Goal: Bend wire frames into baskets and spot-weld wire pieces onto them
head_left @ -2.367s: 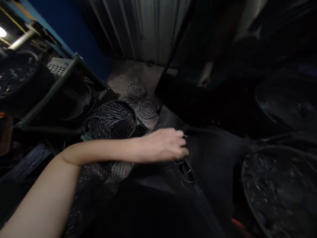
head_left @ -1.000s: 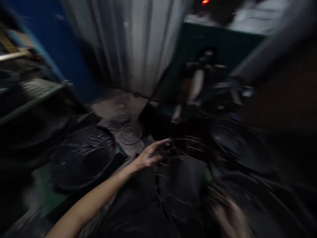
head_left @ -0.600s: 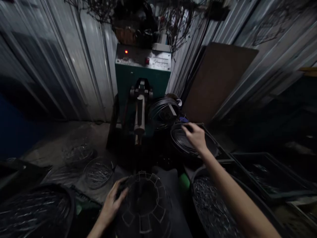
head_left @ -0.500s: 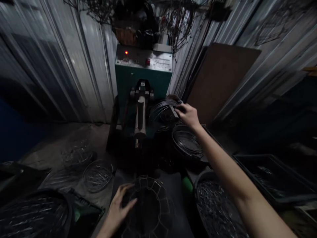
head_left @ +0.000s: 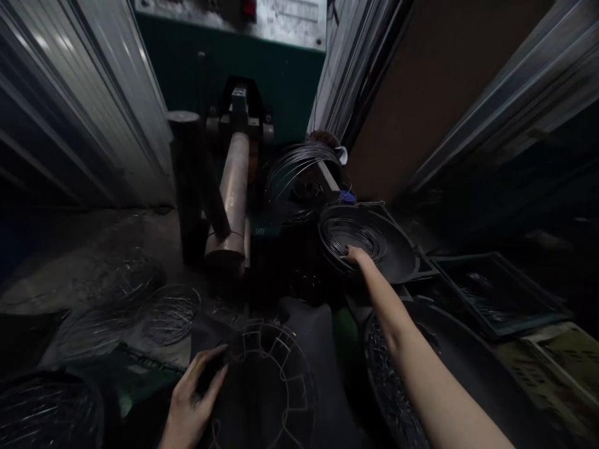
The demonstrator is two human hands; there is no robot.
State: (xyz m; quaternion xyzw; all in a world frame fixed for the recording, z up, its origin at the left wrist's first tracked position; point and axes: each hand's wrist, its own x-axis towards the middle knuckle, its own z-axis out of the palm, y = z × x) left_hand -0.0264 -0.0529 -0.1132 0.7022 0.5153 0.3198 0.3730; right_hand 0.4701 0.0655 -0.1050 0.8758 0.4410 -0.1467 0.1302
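My left hand (head_left: 194, 396) is at the lower left with thumb and fingers apart, beside a round wire frame (head_left: 296, 393). That frame has an outer ring, an inner ring and bent wire links between them, and it lies over a dark cloth on my lap. My right hand (head_left: 355, 254) reaches into a dark round pan (head_left: 400, 249), its fingers closed at the edge of a coil of thin wire rings (head_left: 353, 234). The fingertips are partly hidden among the wires. Behind, a bundle of wire rings (head_left: 304, 156) hangs beside the machine.
A green machine (head_left: 281, 75) with a thick metal arm (head_left: 236, 181) stands ahead. A large tub (head_left: 468, 368) with small metal pieces is at right, near a dark crate (head_left: 500, 299). Wire pieces fill a tub (head_left: 47, 405) at left. Corrugated sheets form the wall (head_left: 84, 93).
My right hand has moved down from the hanging wire rings to those in the pan. The view has come nearer the machine and tilted down. My left hand stays by the wire frame.
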